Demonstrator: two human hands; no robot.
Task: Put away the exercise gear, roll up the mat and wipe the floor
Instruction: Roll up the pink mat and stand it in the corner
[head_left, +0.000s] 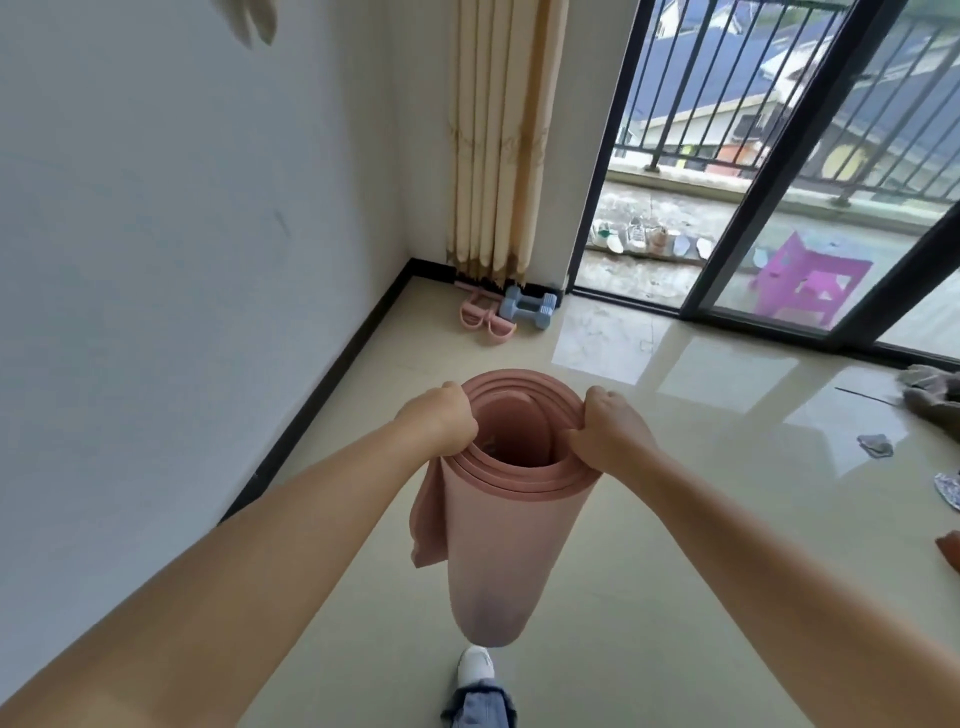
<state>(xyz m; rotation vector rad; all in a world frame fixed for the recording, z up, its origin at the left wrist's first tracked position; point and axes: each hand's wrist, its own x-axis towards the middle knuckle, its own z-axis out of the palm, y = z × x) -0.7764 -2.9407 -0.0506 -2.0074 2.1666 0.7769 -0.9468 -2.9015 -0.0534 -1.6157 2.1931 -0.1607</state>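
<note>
Head view, read left to right. White wall (182, 260) filled the left side, with a dark skirting board (332, 374) running along its foot to the corner.

Left hand (441, 421) was curled over the left side of the upper rim of the rolled pink mat (514, 519), fingers hooked inside the roll. The mat was held upright in front of the person, its open end facing the camera with the coiled layers visible; a loose outer flap hung down its left side. Whether the lower end touched the floor (675, 519) could not be told. A white shoe (475, 665) showed just below it.

Behind the mat, in the corner under the cream curtain (498, 135), lay a pink pedal resistance band (480, 317), with two blue dumbbells (530, 306) just beside it.

Right hand (608, 426) gripped the right side of the rim in the same way.

Further right: sliding glass door (727, 208), balcony railing (779, 104), a magenta stool (810, 280) outside. A grey cloth (930, 395) lay on the floor near the right edge.
</note>
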